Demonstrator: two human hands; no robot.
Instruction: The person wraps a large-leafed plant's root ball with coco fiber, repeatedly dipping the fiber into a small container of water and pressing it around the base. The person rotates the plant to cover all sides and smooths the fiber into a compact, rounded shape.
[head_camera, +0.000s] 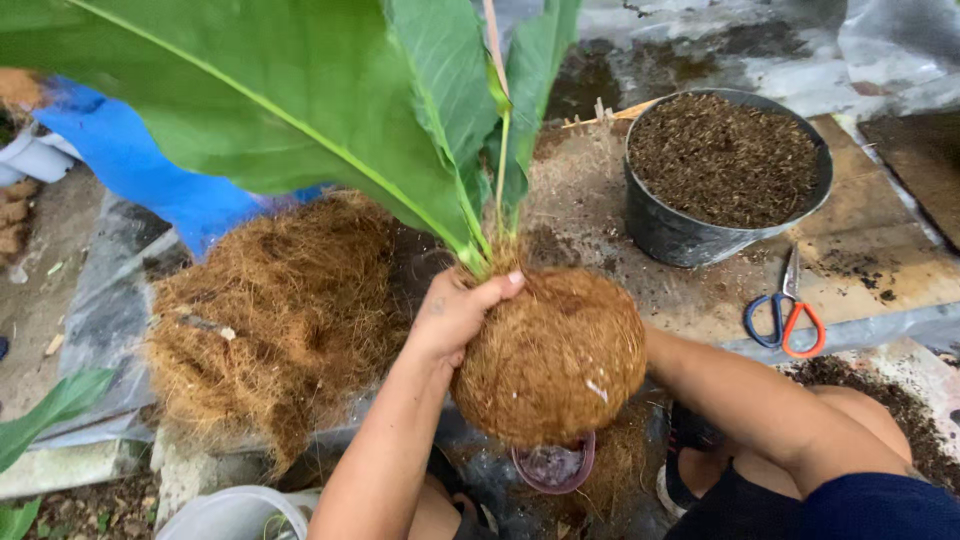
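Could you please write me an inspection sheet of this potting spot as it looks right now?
Surface: soil-strewn board over grey plastic sheeting on the ground.
Job's things: fibre-wrapped root ball of a large-leaved plant, held up off the ground; loose coconut fibre pile to its left.
Clutter: dark pot of potting mix; scissors with blue and orange handles; small pink-rimmed dish below the ball; white bucket; blue sheet.
Grippers: left hand grips the ball's top near the stem; right hand hidden behind the ball, only the forearm shows.
Cables: nothing seen.
Surroundings: outdoors, damp ground, green leaves at lower left.
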